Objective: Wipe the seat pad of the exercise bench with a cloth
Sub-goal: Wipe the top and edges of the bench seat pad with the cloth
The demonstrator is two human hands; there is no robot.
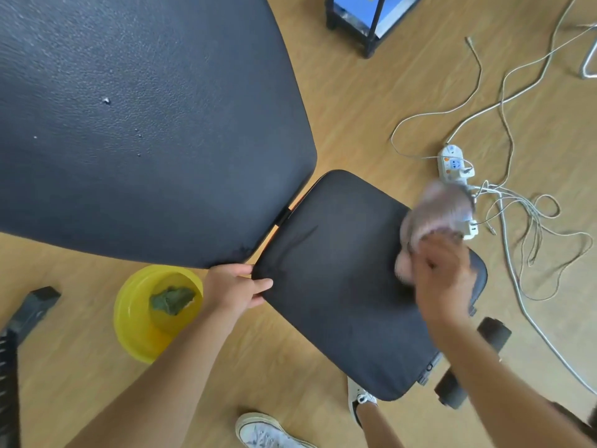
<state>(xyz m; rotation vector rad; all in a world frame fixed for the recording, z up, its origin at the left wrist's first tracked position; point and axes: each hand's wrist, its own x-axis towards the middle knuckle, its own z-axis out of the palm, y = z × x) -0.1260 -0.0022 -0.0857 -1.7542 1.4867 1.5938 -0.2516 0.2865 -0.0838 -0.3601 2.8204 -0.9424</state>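
The black seat pad (pixel 339 279) of the exercise bench fills the middle of the view, below the big black back pad (pixel 145 124). My right hand (pixel 441 273) is blurred with motion at the seat pad's right edge and grips a pale pink cloth (pixel 433 215) that trails off over the edge. My left hand (pixel 235 287) clasps the seat pad's left corner, thumb on top.
A yellow basin (pixel 135 337) with a green rag (pixel 172 300) stands on the wooden floor at the left. A white power strip (pixel 454 164) and tangled cables (pixel 523 221) lie at the right. Black foam rollers (pixel 492 334) stick out under the seat. White sneakers (pixel 265 431) are at the bottom.
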